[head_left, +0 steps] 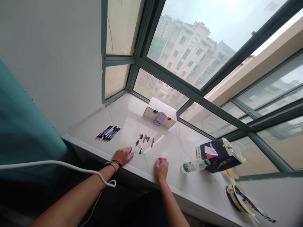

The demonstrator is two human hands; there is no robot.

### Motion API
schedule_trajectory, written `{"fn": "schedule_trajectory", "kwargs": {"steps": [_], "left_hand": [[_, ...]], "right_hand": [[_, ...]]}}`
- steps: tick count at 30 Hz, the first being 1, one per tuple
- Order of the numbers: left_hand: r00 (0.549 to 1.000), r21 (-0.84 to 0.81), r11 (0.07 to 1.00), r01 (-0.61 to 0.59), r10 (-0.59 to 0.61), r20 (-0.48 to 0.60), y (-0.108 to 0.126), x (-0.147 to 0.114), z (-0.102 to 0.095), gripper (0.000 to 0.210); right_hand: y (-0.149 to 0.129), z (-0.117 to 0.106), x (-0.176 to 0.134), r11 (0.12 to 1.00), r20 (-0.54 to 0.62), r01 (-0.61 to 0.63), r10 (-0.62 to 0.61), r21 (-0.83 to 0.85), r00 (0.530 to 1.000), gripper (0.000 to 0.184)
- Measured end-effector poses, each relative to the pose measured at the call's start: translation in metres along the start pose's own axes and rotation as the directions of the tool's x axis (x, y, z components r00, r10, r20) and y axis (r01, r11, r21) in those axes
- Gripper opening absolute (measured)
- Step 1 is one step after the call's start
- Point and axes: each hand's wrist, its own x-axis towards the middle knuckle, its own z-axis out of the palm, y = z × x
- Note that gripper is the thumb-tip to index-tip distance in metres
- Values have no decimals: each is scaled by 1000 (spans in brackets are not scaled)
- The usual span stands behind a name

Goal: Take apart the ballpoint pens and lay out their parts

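My left hand (pixel 122 156) rests palm down on the white tabletop near its front edge, fingers stretched out, wearing bands at the wrist. A small pale piece shows at its fingertips, too small to name. My right hand (pixel 162 168) lies to the right on the same top, fingers curled in, with nothing visible in them. Beyond and between the hands lie loose pen parts: a pink barrel (pixel 144 138), another pink barrel (pixel 152 142), a clear tube with a black tip (pixel 141 149) and several small black pieces (pixel 137 142). Several pens (pixel 108 133) lie side by side at the left.
An open white box (pixel 159 111) stands at the back by the window. On the right are a clear plastic bottle (pixel 194 165) with a green cap, a dark paper bag (pixel 219 155) and a round cream-and-navy container (pixel 239 198). A white cable (pixel 59 163) crosses at lower left.
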Motion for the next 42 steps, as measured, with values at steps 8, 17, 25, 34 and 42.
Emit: {"fn": "schedule_trajectory", "kwargs": {"steps": [8, 17, 25, 34, 42], "left_hand": [[999, -7, 999, 35, -35, 14, 5, 0, -3, 33], [997, 13, 997, 74, -74, 6, 9, 0, -5, 36], [995, -7, 995, 101, -101, 15, 8, 1, -5, 38], [997, -14, 997, 80, -80, 5, 6, 1, -3, 41], [997, -18, 997, 81, -81, 11, 7, 0, -8, 46]], "right_hand": [[-23, 1, -2, 987, 136, 158, -162, 39, 977, 24], [-89, 16, 68, 807, 626, 591, -458, -5, 631, 31], [-81, 20, 69, 811, 622, 582, -484, 56, 615, 31], [-87, 19, 66, 802, 586, 598, -479, -12, 654, 29], [-62, 3, 56, 913, 433, 399, -395, 86, 810, 34]]}}
